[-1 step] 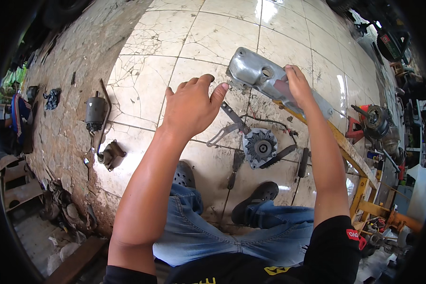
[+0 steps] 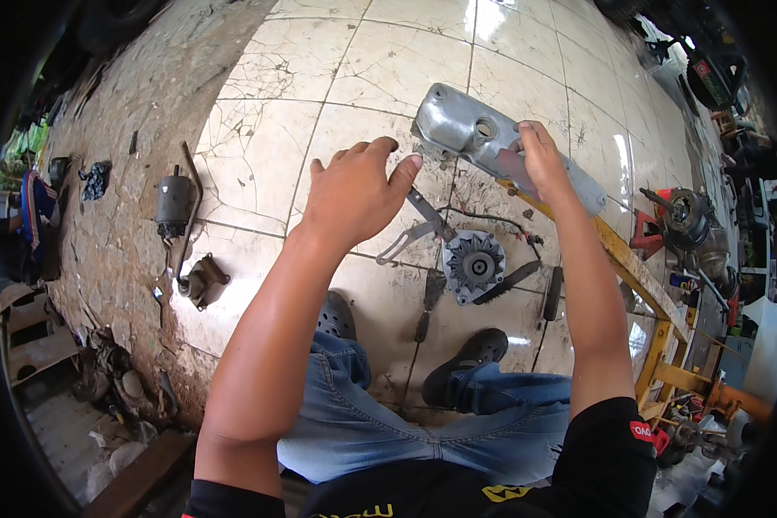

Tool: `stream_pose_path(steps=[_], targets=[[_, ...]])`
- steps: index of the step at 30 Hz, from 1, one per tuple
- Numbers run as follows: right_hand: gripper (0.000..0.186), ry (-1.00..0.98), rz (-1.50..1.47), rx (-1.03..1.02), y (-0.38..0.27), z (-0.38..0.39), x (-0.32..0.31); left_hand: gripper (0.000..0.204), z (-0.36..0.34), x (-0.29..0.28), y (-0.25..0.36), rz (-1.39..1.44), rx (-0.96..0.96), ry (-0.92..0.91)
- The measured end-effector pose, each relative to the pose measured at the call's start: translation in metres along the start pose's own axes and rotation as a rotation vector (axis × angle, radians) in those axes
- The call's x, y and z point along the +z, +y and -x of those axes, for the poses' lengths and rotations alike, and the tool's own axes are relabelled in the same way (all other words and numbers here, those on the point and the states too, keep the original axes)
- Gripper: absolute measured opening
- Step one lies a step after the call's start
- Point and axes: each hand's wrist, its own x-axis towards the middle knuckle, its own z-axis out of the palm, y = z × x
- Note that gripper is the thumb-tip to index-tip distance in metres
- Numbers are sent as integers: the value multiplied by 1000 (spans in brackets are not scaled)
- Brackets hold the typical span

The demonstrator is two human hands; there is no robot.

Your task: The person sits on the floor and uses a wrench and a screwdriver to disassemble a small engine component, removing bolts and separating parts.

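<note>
A long silver engine valve cover (image 2: 483, 129) with a round hole in its top lies slantwise in front of me. My right hand (image 2: 540, 158) grips its middle, with the fingers over the top; part of the cover is hidden under the hand. To the left of the cover, my left hand (image 2: 358, 190) hovers over the floor with fingers and thumb apart, holding nothing. Its fingertips are dark with grime. Nearer my feet sits an alternator (image 2: 475, 267) with a finned face. A slotted metal bracket (image 2: 408, 242) lies beside it, partly behind my left thumb.
A paint-scraper-like tool (image 2: 428, 304) and a dark bar (image 2: 553, 293) lie near my shoes. Left are a cylindrical motor (image 2: 173, 205), a bent pipe (image 2: 196, 194) and a small metal housing (image 2: 203, 281). A yellow frame (image 2: 639, 272) and several parts stand at the right.
My left hand has shifted very slightly to the right. The valve cover and my right hand are almost where they were.
</note>
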Motion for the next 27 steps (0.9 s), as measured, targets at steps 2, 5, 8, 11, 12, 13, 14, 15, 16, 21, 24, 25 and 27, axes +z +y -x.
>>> stream_pose_path(steps=[2,5,8,11,12,13,14,15,16,21,24,25,27], targets=[[36,-2,-129,-29,-25,45,24,64,2,7,1,103,45,-138],[31,-41,-194,-101,-41,95,41,60,2,16,22,347,95,-414],[31,24,-230,-130,-37,119,43,53,4,24,36,404,126,-493],[30,55,-411,-15,-34,141,31,41,16,24,53,250,123,-443],[30,54,-491,43,-34,148,28,40,21,22,57,197,133,-406],[34,79,-494,49,-20,149,20,39,25,19,61,146,135,-358],[37,70,-277,8,8,152,18,38,27,16,64,95,139,-310],[43,59,-41,-32,39,151,18,37,27,8,63,62,145,-260],[49,47,178,-77,61,150,24,35,28,-1,67,-29,109,-245],[70,-208,823,55,91,188,74,34,24,-15,58,-228,-11,-198],[74,-236,899,139,97,182,86,33,19,-22,53,-259,-82,-231],[73,-244,899,148,96,177,85,33,18,-22,50,-260,-83,-232],[71,-276,920,169,96,172,83,33,17,-21,46,-244,-99,-238]])
